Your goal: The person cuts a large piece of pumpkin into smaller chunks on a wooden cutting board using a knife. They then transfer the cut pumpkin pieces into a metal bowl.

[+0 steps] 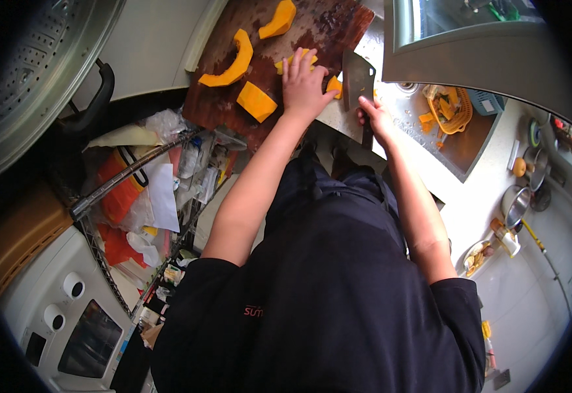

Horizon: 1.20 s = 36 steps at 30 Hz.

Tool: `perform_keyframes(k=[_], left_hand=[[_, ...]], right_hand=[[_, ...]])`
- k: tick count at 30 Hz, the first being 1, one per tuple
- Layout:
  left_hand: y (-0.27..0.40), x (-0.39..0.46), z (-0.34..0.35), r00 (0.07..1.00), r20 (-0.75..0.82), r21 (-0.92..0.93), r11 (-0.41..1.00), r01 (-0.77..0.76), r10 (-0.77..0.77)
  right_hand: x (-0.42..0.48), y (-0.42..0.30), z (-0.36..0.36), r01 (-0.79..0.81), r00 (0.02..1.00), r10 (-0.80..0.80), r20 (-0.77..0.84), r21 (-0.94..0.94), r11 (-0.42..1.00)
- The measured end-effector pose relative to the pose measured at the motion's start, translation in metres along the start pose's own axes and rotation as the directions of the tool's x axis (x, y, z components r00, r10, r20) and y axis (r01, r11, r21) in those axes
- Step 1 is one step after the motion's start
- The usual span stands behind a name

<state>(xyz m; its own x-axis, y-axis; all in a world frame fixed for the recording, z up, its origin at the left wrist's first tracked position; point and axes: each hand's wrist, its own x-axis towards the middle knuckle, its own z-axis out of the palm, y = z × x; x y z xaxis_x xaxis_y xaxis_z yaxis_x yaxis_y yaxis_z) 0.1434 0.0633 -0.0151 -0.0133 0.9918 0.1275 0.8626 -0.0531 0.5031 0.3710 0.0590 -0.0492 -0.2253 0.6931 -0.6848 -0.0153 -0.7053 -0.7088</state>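
Observation:
My left hand [304,93] lies palm down with fingers apart, over thin pieces of pumpkin [280,65] on a wet wooden cutting board [212,105]. Its thumb reaches to a small pumpkin chunk [334,86] beside the cleaver blade. My right hand [375,114] grips the dark handle of a cleaver [357,78], its broad blade pointing away from me past the board's right edge. A curved pumpkin slice [239,61], a thick pumpkin block [256,101] and another pumpkin wedge [279,20] rest on the board. Whatever lies under my left palm is hidden.
Right of the board is a metal sink [458,156] with an orange basket [462,115] of pumpkin scraps and a blue basket [487,100]. A window frame [462,54] juts in above. At left stand a wire rack [134,172] with bags and a large steamer pot [84,59].

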Motion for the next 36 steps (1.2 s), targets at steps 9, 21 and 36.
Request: perform_keyframes(k=[9, 21, 36], left_hand=[[-0.003, 0.002, -0.002, 0.998, -0.048, -0.175, 0.984, 0.029, -0.038], [-0.040, -0.001, 0.010, 0.920, -0.198, -0.409, 0.882, 0.236, -0.338], [0.018, -0.014, 0.030, 0.981, -0.116, -0.462, 0.883, 0.085, -0.155]], right_hand=[[-0.010, -0.014, 0.003, 0.040, 0.999, -0.039, -0.025, 0.011, 0.999], [0.016, -0.011, 0.059, -0.099, 0.995, 0.099, 0.032, -0.006, 0.995], [-0.020, -0.002, 0.066, -0.009, 0.995, 0.018, 0.096, -0.096, 0.995]])
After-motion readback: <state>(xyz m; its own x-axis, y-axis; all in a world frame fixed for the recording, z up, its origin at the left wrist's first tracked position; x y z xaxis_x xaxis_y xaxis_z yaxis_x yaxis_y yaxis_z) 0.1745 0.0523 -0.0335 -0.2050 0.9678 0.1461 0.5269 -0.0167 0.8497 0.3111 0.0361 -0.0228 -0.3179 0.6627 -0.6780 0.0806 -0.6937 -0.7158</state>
